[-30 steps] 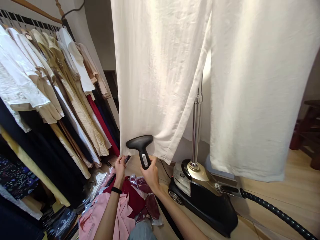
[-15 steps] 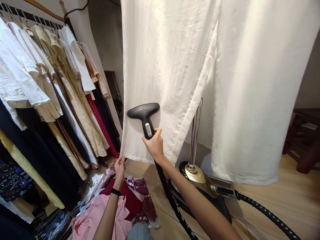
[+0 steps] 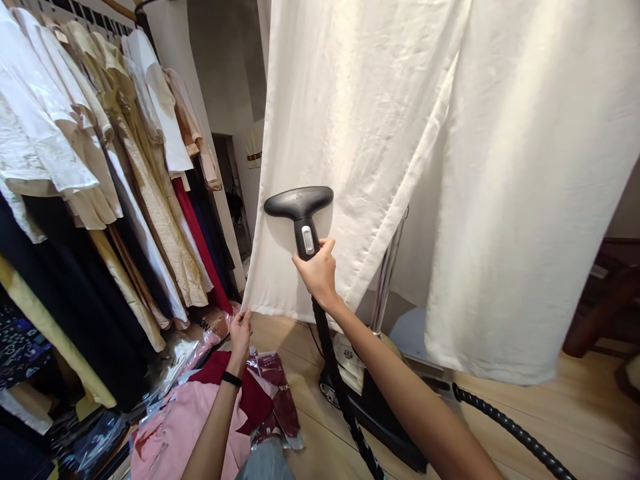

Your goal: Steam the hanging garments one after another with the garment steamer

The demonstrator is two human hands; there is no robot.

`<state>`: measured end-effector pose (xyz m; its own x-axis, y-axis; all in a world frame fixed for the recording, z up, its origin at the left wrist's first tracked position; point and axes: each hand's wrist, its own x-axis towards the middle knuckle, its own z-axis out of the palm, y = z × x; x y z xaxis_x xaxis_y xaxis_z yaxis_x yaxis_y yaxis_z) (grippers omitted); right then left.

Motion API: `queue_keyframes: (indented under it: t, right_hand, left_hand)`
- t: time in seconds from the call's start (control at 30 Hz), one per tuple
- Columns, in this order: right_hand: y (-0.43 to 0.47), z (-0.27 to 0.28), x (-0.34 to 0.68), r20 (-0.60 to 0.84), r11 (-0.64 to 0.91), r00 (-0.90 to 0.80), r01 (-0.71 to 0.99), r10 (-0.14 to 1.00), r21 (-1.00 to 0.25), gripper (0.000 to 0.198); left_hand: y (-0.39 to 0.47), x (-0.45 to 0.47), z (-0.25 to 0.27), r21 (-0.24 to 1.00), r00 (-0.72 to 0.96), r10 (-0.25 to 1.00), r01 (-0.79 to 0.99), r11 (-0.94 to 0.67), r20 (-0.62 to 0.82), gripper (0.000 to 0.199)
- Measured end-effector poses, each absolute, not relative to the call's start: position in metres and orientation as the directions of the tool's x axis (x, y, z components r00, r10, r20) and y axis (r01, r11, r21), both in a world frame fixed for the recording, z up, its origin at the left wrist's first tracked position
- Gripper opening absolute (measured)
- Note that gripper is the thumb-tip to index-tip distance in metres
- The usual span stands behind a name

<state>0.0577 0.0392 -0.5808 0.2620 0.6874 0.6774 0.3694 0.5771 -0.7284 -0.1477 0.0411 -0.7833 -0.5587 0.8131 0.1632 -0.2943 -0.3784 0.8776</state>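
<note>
A long cream cloth (image 3: 370, 100) hangs in front of me in two overlapping panels. My right hand (image 3: 319, 272) is closed round the handle of a black garment steamer head (image 3: 300, 203), whose wide top lies against the lower part of the left panel. Down from the handle runs its dark hose (image 3: 333, 373). With its fingers pinched, my left hand (image 3: 241, 331) holds the bottom left corner of the same panel, pulling it out to the left. A black band (image 3: 231, 379) circles my left wrist.
Garments on a rack (image 3: 145, 160) fill the left side. Pink clothing (image 3: 185, 420) and plastic-wrapped dark red packets (image 3: 280, 400) lie on the floor below. The steamer base (image 3: 390, 413) with its metal pole (image 3: 387, 280) stands behind my right forearm. Dark wooden furniture (image 3: 605, 293) is at right.
The steamer head has moved slightly up and to the right in view. The panel's left edge now slants more towards my left hand, which still holds the corner. The camera view has shifted a little.
</note>
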Motion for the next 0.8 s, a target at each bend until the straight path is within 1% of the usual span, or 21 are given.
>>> queue_keyframes:
  t: [0.27, 0.4, 0.53, 0.7, 0.8]
  right_hand:
    - [0.03, -0.641, 0.05, 0.588, 0.477, 0.213, 0.405, 0.78, -0.78, 0.039]
    - [0.032, -0.651, 0.049, 0.568, 0.454, 0.19, 0.428, 0.801, -0.782, 0.038]
    - [0.036, -0.626, 0.055, 0.618, 0.506, 0.201, 0.414, 0.76, -0.757, 0.04]
    - [0.043, -0.563, 0.071, 0.701, 0.594, 0.22, 0.396, 0.679, -0.7, 0.042]
    - [0.053, -0.523, 0.084, 0.754, 0.636, 0.267, 0.413, 0.6, -0.652, 0.045]
  left_hand:
    - [0.038, -0.144, -0.781, 0.88, -0.57, 0.804, -0.28, -0.384, 0.169, 0.059]
    - [0.035, -0.141, -0.778, 0.88, -0.568, 0.805, -0.278, -0.384, 0.171, 0.06]
    - [0.032, -0.14, -0.775, 0.884, -0.574, 0.802, -0.274, -0.379, 0.166, 0.062]
    - [0.03, -0.14, -0.775, 0.884, -0.571, 0.807, -0.287, -0.369, 0.152, 0.062]
    - [0.032, -0.138, -0.778, 0.88, -0.57, 0.808, -0.296, -0.371, 0.149, 0.062]
